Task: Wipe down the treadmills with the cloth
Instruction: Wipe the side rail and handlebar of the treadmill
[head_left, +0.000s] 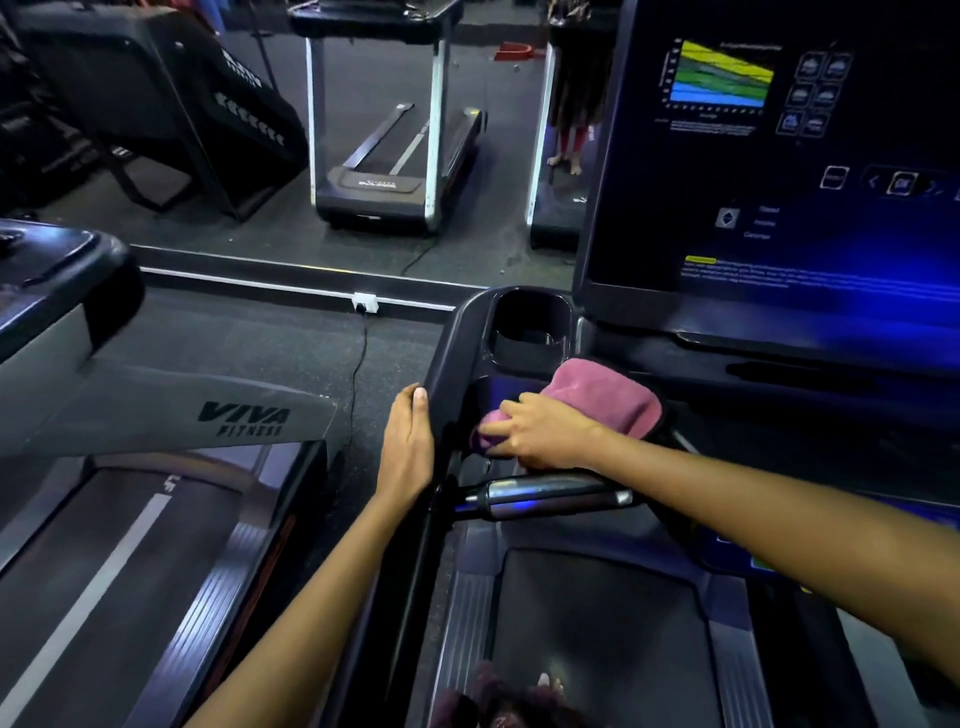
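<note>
Your right hand (540, 436) grips the pink terry cloth (608, 402) on the black plastic console tray (457, 364) | left hand (408, 447) flat, fingers straight, on its edge | progress: looks early; grey neighbouring treadmill (156, 410) likely still to wipe.

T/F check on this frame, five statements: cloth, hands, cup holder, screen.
1. The right hand holds the pink cloth. True.
2. The cloth lies inside the cup holder. False: it lies on the console tray just below the holder.
3. The left hand rests on the console's left edge. True.
4. The treadmill screen is dark. False: it shows a coloured chart.
5. The left hand also holds a cloth. False: it holds none.
</note>
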